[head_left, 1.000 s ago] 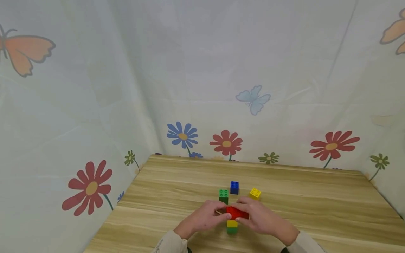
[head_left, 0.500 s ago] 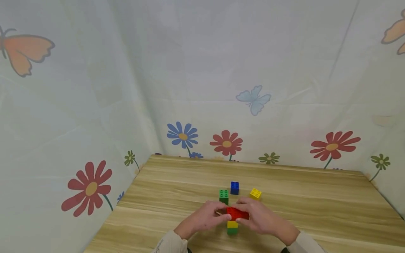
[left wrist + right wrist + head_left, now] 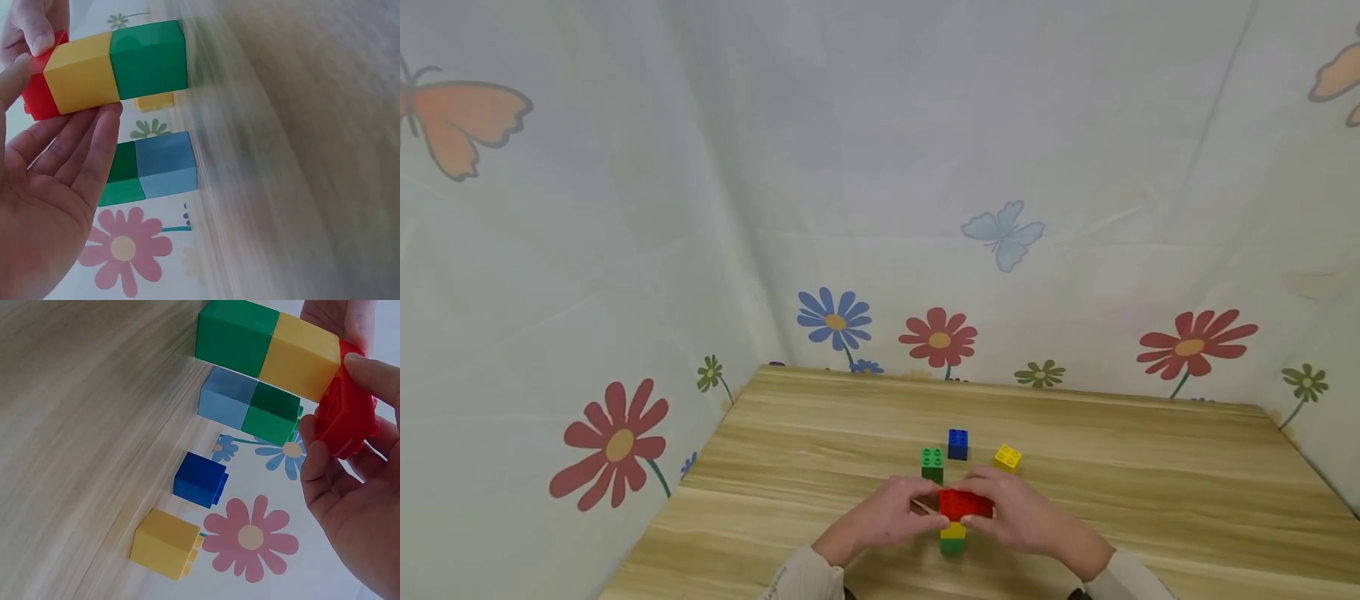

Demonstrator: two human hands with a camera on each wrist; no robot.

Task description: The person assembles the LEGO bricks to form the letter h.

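Note:
A long red building brick lies across the top of a yellow brick, which sits on a green brick. The red brick overhangs the stack to the right. My left hand pinches the red brick's left end between thumb and fingers, its fingers reaching along the far side. At the overhanging end, my right hand grips the same brick with thumb and fingertips. The right wrist view shows a stud side and part of the underside of the red brick; fingers hide some of it.
Beyond the hands stands a second stack, a green brick on a light blue brick. A dark blue brick and a loose yellow brick stand farther back on the wooden table. A flower-printed curtain hangs behind.
Both hands stay at the red brick on the stack. The left thumb has shifted slightly, and a little more of the red brick's top shows. The other bricks have not moved.

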